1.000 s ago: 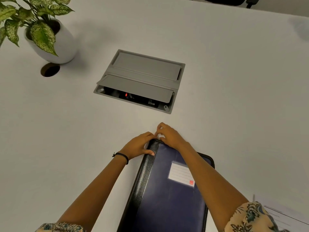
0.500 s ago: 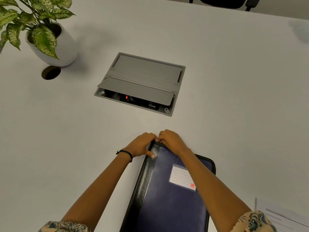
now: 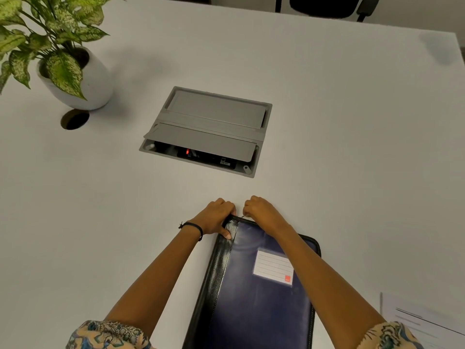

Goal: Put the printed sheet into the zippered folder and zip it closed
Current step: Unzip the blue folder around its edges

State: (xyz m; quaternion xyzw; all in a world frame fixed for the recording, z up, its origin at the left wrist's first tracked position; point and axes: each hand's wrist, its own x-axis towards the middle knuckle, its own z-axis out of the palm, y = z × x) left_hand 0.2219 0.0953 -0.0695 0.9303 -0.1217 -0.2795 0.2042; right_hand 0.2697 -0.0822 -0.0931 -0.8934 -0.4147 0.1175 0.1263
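Observation:
A dark blue zippered folder [image 3: 254, 303] with a black spine and a white label lies closed on the white table in front of me. My left hand [image 3: 216, 219] grips the folder's far left corner, thumb on the spine. My right hand [image 3: 263, 212] is closed at the far edge just beside it, pinching what looks like the small metal zipper pull. The printed sheet [image 3: 425, 321] lies flat on the table at the lower right, outside the folder and partly cut off by the frame.
A grey cable box [image 3: 208, 129] with its lid part open is set into the table [image 3: 352, 147] beyond my hands. A potted plant [image 3: 75, 79] stands at the far left beside a round cable hole [image 3: 75, 119]. A black chair [image 3: 324, 5] stands past the far edge.
Both hands stay at the folder's far left corner; my right hand has shifted slightly right, away from the left hand, so a small gap shows between them. The folder has barely moved.

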